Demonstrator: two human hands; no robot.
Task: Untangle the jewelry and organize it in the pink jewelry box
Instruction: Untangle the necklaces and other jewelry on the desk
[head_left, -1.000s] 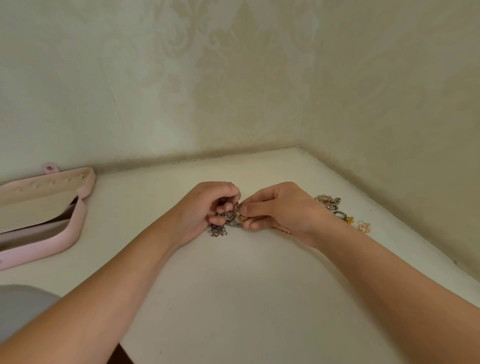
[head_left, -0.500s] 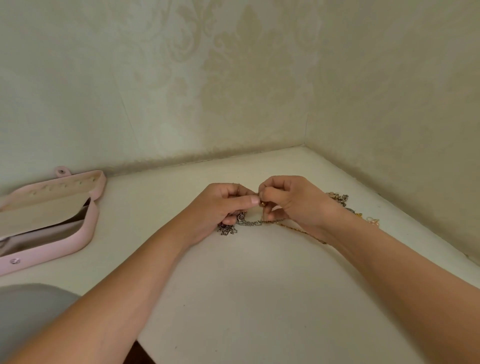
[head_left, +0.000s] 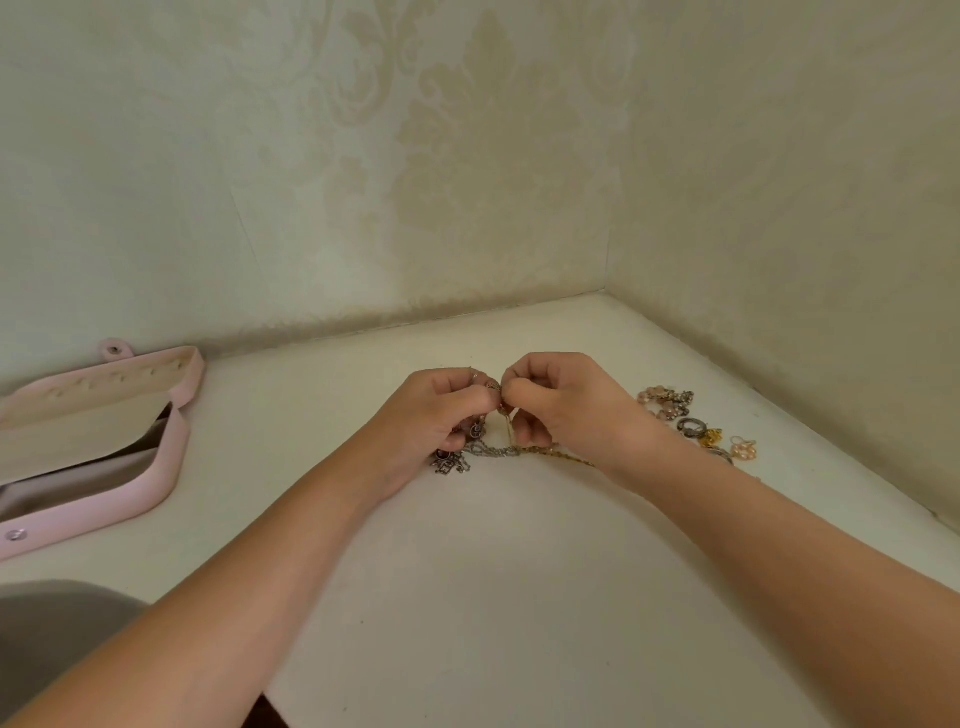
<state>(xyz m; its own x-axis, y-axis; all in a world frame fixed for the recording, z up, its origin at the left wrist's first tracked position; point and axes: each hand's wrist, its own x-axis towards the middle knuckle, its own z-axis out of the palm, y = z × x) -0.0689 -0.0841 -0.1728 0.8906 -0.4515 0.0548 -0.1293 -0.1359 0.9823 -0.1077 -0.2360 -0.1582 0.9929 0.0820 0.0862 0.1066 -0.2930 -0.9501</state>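
A tangle of thin chains (head_left: 491, 451) lies on the white surface between my hands, with a dark silver pendant (head_left: 449, 462) at its left end and a gold chain trailing right. My left hand (head_left: 441, 410) and my right hand (head_left: 566, 405) meet fingertip to fingertip just above it, both pinching the same knot of chain. The pink jewelry box (head_left: 166, 467) lies open at the far left, its cream lid raised. Loose pieces lie beyond my right wrist: a pink beaded bracelet (head_left: 665, 400), a dark ring (head_left: 692, 427) and pale pink earrings (head_left: 744, 448).
Two wallpapered walls meet in a corner (head_left: 605, 288) behind the surface; the right wall runs close along the loose jewelry. A grey fabric shape (head_left: 47, 639) fills the lower left corner. Bare white surface (head_left: 493, 597) stretches between my forearms.
My hands have lifted slightly off the surface and drawn together, the fingertips now pinching the knot higher up. The chain hangs down from them to the pendant.
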